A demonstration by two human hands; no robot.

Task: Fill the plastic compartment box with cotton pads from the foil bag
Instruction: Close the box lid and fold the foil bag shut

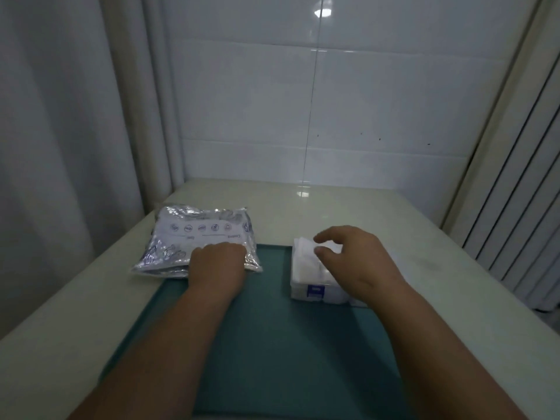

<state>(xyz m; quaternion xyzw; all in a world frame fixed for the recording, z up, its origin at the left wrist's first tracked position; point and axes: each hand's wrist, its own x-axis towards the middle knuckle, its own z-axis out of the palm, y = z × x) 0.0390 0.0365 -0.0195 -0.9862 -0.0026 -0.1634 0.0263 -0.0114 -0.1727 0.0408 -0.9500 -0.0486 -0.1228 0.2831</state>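
Cotton pads (pixel 306 253), white and stacked, sit inside the clear plastic compartment box (pixel 315 291), which stands on the right far part of the dark teal rectangular mat (pixel 272 344). The box carries a small blue label (pixel 315 290) on its near wall. How its compartments are divided I cannot tell, since my right hand covers most of the top.

My right hand (pixel 357 262) hovers over the box, its fingers (pixel 325 236) spread and loosely curved above the pads; the thumb tip lies just beside the topmost pad, but I cannot tell whether anything is pinched between thumb and fingers.

The crinkled silver foil bag (pixel 188 237), printed with a white panel of small blue icons, lies flat on the pale cream bench (pixel 333 207), its near edge overlapping the far left corner of the mat. My left hand (pixel 216 262) rests on the bag's near right corner, knuckles up, fingers curled under and hidden from me, so whether they grasp the foil or merely press it I cannot tell.

Bag and box lie well apart, with bare mat between them. Glossy white wall tiles (pixel 333 101) rise behind the bench, a pale curtain (pixel 54 147) hangs at left, and a ribbed white panel (pixel 521 192) stands at right.
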